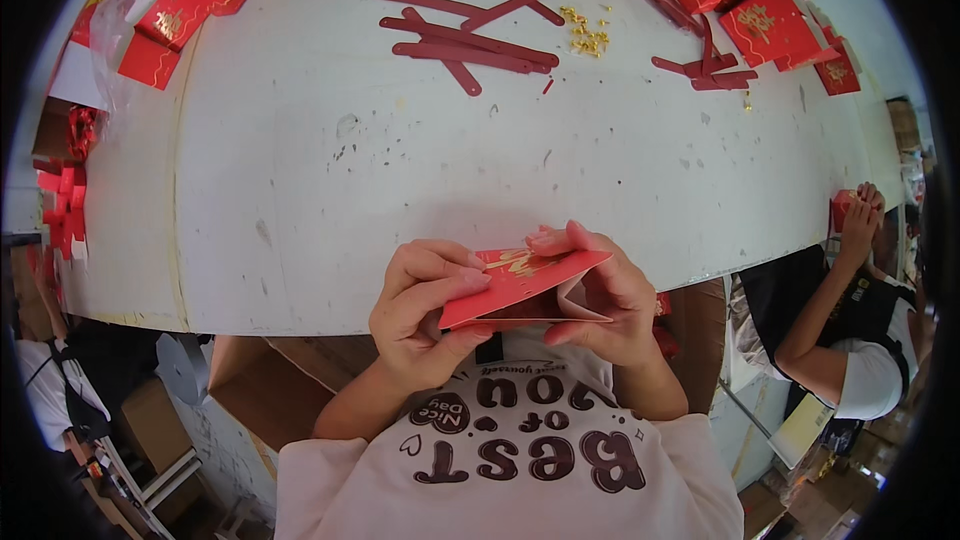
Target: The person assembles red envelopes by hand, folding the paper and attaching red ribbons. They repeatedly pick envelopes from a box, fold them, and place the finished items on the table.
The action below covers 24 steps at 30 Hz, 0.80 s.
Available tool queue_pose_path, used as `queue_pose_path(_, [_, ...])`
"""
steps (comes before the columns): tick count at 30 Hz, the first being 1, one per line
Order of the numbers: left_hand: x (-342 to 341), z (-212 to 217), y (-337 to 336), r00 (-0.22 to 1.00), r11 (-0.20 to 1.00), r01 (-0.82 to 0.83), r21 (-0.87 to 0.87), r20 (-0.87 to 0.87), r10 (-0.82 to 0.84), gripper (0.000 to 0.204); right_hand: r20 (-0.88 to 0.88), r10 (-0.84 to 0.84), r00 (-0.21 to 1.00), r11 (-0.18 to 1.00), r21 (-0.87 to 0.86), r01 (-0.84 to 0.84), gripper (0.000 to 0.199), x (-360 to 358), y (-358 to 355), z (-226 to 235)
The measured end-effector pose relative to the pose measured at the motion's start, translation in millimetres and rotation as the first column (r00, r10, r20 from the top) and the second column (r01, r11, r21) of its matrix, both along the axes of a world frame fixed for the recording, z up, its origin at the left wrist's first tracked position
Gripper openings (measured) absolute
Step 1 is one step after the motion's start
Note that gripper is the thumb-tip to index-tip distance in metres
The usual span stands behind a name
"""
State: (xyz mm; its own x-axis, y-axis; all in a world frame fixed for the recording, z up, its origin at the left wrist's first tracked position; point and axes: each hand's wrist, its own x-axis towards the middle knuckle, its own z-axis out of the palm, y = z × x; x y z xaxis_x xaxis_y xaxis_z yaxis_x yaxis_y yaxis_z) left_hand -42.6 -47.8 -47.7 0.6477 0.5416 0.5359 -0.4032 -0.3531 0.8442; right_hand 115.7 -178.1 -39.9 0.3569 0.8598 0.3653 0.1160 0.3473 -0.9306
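Between my two hands is a red paper box (530,285) with gold print, partly flattened, its near end gaping to show a pale inside. My left hand (425,305) pinches its left corner, thumb beneath and fingers on top. The right hand (610,300) grips the other end, fingers curled over the upper panel and thumb below the lower edge. Both hands hold it just in front of my chest, by the table's near edge. Further off on the table lie several dark red strips (470,30) with holes at their ends, beside a scatter of small gold fasteners (588,35).
Formed red boxes stand at the far left (190,5) and far right (755,20) of the white table (400,170). More strips (705,70) lie at right. Below the edge is an open cardboard carton (265,390). A co-worker's hands (860,215) hold a red box at right.
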Motion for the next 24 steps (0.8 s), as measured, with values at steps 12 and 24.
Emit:
queue_pose_path(12, [9, 25, 13, 0.999, 0.998, 0.034, -0.053, 0.044, -0.031, 0.022, -0.248, -0.073, 0.966, 0.991, 0.091, 0.098, 0.024, -5, 19, 11])
queue_pose_path(24, [24, 34, 53, 0.995, 0.747, 0.036, 0.663, 0.049, -0.092, 0.023, 0.436, -0.088, 0.896, 0.928, 0.363, -0.086, 0.035, 34, 38, 22])
